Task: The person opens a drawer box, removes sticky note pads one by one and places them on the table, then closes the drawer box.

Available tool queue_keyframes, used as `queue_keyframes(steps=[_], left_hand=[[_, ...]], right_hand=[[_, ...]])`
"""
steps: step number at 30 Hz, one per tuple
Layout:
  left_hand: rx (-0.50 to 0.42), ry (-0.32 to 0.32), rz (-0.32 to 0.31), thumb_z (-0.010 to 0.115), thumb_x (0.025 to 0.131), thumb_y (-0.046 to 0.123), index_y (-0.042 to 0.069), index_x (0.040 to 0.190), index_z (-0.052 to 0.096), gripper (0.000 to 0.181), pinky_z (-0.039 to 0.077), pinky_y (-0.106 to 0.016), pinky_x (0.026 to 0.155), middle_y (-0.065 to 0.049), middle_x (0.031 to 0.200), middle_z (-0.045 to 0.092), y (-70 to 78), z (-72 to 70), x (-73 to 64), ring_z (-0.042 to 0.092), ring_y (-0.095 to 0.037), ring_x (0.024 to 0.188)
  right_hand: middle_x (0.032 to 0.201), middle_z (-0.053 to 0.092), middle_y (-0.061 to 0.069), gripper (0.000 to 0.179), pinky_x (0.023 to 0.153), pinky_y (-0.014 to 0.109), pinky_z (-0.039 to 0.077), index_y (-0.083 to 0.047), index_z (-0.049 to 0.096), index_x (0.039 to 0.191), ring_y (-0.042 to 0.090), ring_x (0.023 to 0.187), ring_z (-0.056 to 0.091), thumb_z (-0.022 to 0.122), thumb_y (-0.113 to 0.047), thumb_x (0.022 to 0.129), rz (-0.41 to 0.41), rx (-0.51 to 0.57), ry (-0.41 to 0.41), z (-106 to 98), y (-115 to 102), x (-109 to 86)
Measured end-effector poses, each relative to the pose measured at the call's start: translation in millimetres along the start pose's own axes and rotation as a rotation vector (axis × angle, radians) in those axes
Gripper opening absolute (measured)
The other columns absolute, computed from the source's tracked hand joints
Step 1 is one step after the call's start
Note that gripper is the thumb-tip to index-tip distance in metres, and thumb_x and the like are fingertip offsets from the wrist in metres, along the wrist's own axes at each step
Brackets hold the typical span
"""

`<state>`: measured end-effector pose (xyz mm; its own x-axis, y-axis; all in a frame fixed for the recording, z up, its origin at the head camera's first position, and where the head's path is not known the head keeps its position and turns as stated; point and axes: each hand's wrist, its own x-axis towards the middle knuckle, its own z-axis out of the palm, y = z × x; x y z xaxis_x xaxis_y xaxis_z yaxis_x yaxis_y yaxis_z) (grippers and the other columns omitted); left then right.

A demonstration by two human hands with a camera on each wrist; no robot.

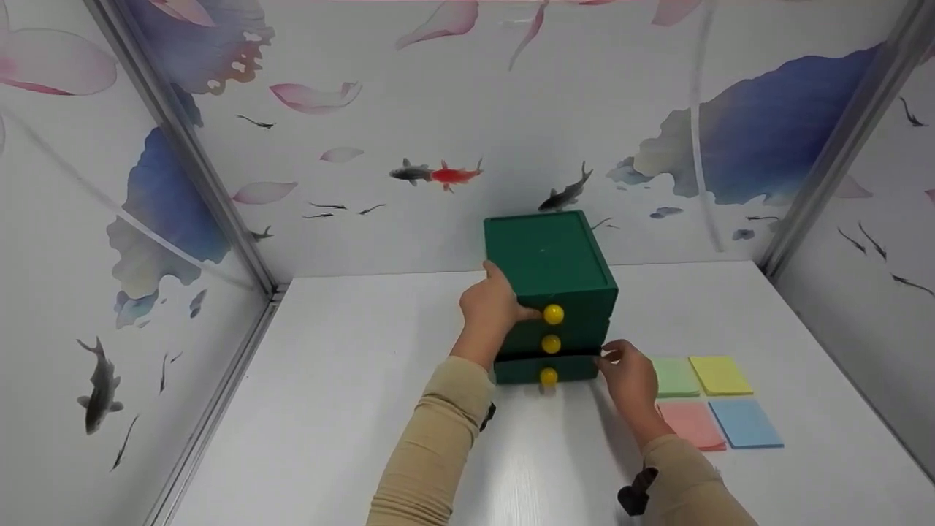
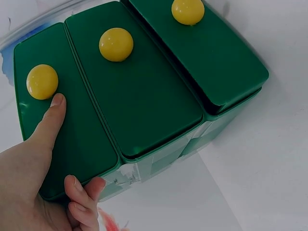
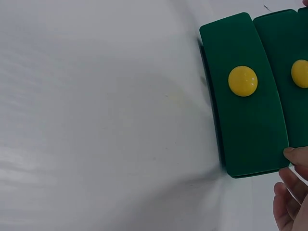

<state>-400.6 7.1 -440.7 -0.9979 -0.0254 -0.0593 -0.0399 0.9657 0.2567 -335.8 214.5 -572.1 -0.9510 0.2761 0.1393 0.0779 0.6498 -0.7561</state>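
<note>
A small green drawer cabinet (image 1: pixel 548 252) stands near the back wall, with three stacked drawers that each carry a round yellow knob. Its bottom drawer (image 1: pixel 522 370) sticks out a little from the front. My left hand (image 1: pixel 488 310) grips the cabinet's upper left edge. In the left wrist view the thumb (image 2: pixel 50 120) lies on the top drawer's front beside the knob (image 2: pixel 42 82), with the other fingers bent along the side. Low on the right, my right hand (image 1: pixel 630 380) pinches the right end of the bottom drawer's front, its thumb (image 3: pixel 294 155) on the upper corner.
Right of the cabinet, green (image 1: pixel 676 378), yellow (image 1: pixel 721 376), pink (image 1: pixel 690 424) and blue (image 1: pixel 746 424) sticky-note pads lie in a square on the white table (image 1: pixel 329 402). Printed wall panels (image 1: pixel 438 234) enclose the table at the back and both sides.
</note>
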Motion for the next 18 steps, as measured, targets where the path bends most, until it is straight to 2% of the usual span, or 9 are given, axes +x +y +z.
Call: queue_keyframes(steps=[13, 18], left_hand=[[0.006, 0.02, 0.006, 0.077, 0.063, 0.069, 0.002, 0.155, 0.015, 0.129, 0.049, -0.029, 0.061, -0.001, 0.064, 0.058, -0.9, -0.6, -1.3, 0.055, -0.014, 0.06], [0.006, 0.013, 0.003, 0.076, 0.063, 0.07, 0.003, 0.156, 0.015, 0.129, 0.051, -0.03, 0.064, -0.003, 0.07, 0.06, -0.4, -0.3, -0.3, 0.057, -0.015, 0.063]], right_hand=[[0.094, 0.067, 0.014, 0.016, 0.068, 0.041, 0.045, 0.0, 0.063, 0.103, 0.028, 0.08, 0.06, 0.067, -0.01, 0.091, 0.0, -0.032, -0.012, 1.1, -1.0, 10.9], [0.096, 0.066, 0.014, 0.014, 0.073, 0.042, 0.047, -0.001, 0.06, 0.102, 0.028, 0.082, 0.059, 0.067, -0.01, 0.092, 0.013, -0.041, -0.026, 1.2, -2.6, 13.4]])
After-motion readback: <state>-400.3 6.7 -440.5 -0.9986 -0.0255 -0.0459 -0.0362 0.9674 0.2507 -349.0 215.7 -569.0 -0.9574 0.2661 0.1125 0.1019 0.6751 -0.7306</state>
